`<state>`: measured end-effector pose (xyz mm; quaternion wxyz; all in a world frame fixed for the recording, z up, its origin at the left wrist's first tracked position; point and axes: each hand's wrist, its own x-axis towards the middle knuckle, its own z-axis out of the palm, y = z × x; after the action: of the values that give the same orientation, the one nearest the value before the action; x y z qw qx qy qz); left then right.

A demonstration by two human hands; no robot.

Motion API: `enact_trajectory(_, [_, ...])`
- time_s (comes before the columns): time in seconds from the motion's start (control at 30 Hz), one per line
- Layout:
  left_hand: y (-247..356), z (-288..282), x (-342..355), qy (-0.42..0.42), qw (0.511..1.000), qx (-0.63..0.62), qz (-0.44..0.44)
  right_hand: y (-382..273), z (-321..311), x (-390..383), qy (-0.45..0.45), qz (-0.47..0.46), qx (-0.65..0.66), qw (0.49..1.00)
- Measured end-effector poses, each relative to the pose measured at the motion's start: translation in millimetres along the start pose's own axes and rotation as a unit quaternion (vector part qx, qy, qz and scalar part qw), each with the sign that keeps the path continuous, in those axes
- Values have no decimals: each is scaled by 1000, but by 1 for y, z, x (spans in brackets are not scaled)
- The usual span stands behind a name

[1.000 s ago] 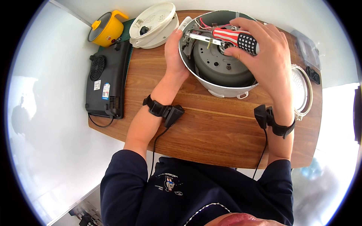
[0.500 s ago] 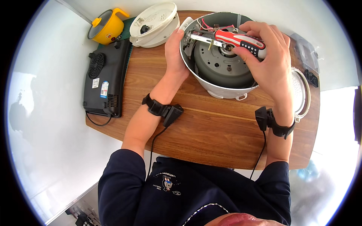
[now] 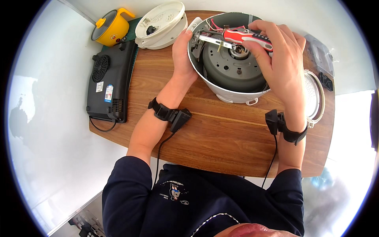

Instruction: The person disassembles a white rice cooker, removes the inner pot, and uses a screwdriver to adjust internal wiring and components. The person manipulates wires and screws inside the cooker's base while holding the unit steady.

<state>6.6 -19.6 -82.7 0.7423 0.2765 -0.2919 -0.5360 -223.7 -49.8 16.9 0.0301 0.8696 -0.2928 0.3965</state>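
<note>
An upside-down rice cooker body [image 3: 221,91] lies open at the far middle of the table, its grey metal inside showing a round plate [image 3: 233,65], pink wires and a flat silver lever [image 3: 215,40]. My left hand [image 3: 184,57] grips its left rim, thumb on top and the other fingers hidden outside. Above the opening, my right hand [image 3: 282,63] is closed around a screwdriver [image 3: 235,36] with a red, white and black handle. The dark shaft points left toward the inner wall; I cannot make out whether its tip sits in a screw.
Upper left, a white round plastic base [image 3: 162,23] lies near a yellow pot [image 3: 112,29]. A black induction cooker [image 3: 108,83] rests upside down at the left. Right of the body are a round white lid [image 3: 315,96] and a clear plastic box [image 3: 319,55]. Cables trail from both wrist straps.
The screwdriver handle has turned and shifted slightly left in my right hand, whose fingers have rolled over it. My left hand and the rice cooker body stay almost where they were.
</note>
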Motion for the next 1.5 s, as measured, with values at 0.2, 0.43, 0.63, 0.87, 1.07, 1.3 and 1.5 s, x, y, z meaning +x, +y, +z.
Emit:
enact_trajectory(0.2, [-6,-15,4,-1,1000,-13,-10,3,-1,1,9,19,115,993])
enact_trajectory(0.43, [-6,-12,2,10,1000,1,0,-8,-7,2,-30,65,-35,997])
enact_trajectory(0.63, [-4,-5,0,-5,1000,-7,-6,0,-7,3,-12,-11,63,998])
enact_trajectory(0.87, [-5,-8,1,4,1000,-4,-5,-11,-10,2,-15,31,8,999])
enact_trajectory(1.07, [-4,-7,1,1,1000,-3,-10,-2,-9,-1,-24,-19,25,999])
enact_trajectory(1.3, [-7,-11,2,7,1000,-4,-11,7,-6,-7,-44,33,145,988])
enact_trajectory(1.5, [-8,-13,3,15,1000,12,7,1,-9,-6,-36,22,32,999])
